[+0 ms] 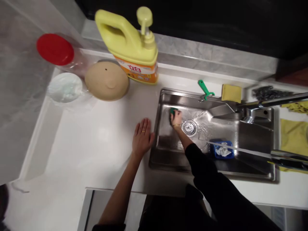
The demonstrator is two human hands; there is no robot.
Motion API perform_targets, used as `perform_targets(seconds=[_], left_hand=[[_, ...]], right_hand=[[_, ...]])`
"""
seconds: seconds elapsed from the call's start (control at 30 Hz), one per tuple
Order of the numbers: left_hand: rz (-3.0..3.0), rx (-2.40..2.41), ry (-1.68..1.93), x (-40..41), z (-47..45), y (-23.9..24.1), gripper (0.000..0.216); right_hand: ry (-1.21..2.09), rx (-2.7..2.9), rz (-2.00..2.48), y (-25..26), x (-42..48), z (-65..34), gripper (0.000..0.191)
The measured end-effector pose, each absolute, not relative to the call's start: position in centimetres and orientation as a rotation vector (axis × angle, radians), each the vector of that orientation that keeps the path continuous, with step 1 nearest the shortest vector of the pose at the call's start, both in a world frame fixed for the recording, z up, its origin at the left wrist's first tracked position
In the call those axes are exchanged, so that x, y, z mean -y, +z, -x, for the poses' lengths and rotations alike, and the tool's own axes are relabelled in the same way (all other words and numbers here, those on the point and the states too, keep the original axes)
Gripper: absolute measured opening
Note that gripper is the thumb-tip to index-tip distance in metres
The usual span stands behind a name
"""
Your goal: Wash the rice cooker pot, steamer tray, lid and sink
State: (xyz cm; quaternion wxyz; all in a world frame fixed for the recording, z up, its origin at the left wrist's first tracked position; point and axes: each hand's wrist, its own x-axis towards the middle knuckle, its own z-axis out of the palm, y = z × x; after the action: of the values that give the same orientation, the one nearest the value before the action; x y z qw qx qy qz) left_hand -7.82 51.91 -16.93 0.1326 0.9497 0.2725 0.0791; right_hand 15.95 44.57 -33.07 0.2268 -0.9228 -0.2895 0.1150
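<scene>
My right hand (176, 118) reaches into the stainless steel sink (168, 141), its fingers closed on a dark green scouring pad (172, 110) against the left part of the basin. Just right of that hand is the round drain strainer (189, 128), with wet, shiny metal around it. My left hand (142, 137) lies flat on the white countertop (96, 144), fingers stretched out, a ring on one of them. It rests just outside the sink's left edge and holds nothing.
A blue container (233, 154) with crumpled white material sits in the basin. Behind stand a yellow detergent jug (134, 53), a green peeler (203, 86) and a yellow sponge (231, 93). A metal faucet (247, 110) reaches in from the right. Far left are a beige oval lid (107, 80) and a red-lidded container (55, 49).
</scene>
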Motion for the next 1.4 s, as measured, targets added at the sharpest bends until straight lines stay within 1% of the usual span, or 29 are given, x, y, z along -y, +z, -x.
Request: perform_targets(seconds=[0.03, 0.1, 0.17, 0.27, 0.37, 0.47, 0.57, 0.63, 0.67, 0.73, 0.83, 0.9, 0.97, 1.03, 1.13, 1.23, 1.33, 1.4], left_hand=[[-2.753, -0.787, 0.231, -52.0, 7.9, -17.0, 0.067], [-2.747, -0.782, 0.223, -52.1, 7.9, -17.0, 0.067], [-2.739, -0.777, 0.208, -52.3, 8.0, -17.0, 0.068], [-2.733, -0.781, 0.191, -52.3, 8.0, -16.9, 0.068], [-2.738, -0.788, 0.181, -52.3, 8.0, -16.9, 0.068], [-2.738, -0.795, 0.194, -52.1, 7.9, -17.0, 0.067], [-2.736, -0.806, 0.217, -51.9, 7.7, -17.0, 0.067], [-2.734, -0.809, 0.225, -51.8, 7.6, -16.9, 0.067], [-2.732, -0.81, 0.226, -51.8, 7.6, -16.8, 0.067], [-2.73, -0.809, 0.231, -51.8, 7.5, -16.8, 0.067], [-2.743, -0.806, 0.238, -51.8, 7.6, -16.8, 0.067], [-2.76, -0.799, 0.231, -52.0, 7.6, -16.9, 0.067], [-2.772, -0.788, 0.216, -52.1, 7.7, -16.9, 0.067], [-2.771, -0.783, 0.205, -52.2, 7.9, -16.9, 0.068], [-2.745, -0.782, 0.204, -52.3, 8.0, -16.8, 0.069], [-2.712, -0.785, 0.213, -52.2, 8.0, -16.8, 0.07], [-2.702, -0.794, 0.226, -52.1, 7.9, -16.9, 0.07], [-2.702, -0.803, 0.228, -52.0, 7.8, -16.9, 0.07]], right_hand=[[0.399, 0.968, 2.485, -33.3, -46.1, -15.1, 0.038], [0.47, 1.086, 2.485, -33.9, -49.1, -14.5, 0.04], [0.485, 1.058, 2.558, -34.3, -50.3, -15.6, 0.041], [0.466, 0.918, 2.668, -34.6, -48.0, -19.0, 0.042], [0.385, 0.602, 2.793, -34.6, -42.5, -22.7, 0.041], [0.28, 0.056, 2.895, -33.9, -36.8, -25.5, 0.037], [0.176, -0.445, 2.899, -32.6, -32.7, -26.7, 0.041], [0.121, -0.51, 2.892, -31.8, -31.7, -26.0, 0.043], [0.113, -0.431, 2.89, -31.6, -31.8, -25.2, 0.042], [0.158, -0.03, 2.869, -31.4, -33.5, -22.6, 0.039], [0.332, 0.781, 2.707, -31.8, -39.2, -18.4, 0.038], [0.45, 1.159, 2.587, -32.0, -44.0, -16.5, 0.039], [0.552, 1.345, 2.544, -32.1, -48.0, -16.2, 0.04], [0.596, 1.346, 2.591, -32.2, -50.2, -17.1, 0.043], [0.542, 1.264, 2.65, -32.6, -49.5, -19.8, 0.043], [0.484, 1.041, 2.71, -32.8, -45.1, -22.3, 0.041], [0.351, 0.248, 2.827, -32.2, -39.9, -24.0, 0.037], [0.208, -0.252, 2.792, -31.2, -37.1, -25.4, 0.039]])
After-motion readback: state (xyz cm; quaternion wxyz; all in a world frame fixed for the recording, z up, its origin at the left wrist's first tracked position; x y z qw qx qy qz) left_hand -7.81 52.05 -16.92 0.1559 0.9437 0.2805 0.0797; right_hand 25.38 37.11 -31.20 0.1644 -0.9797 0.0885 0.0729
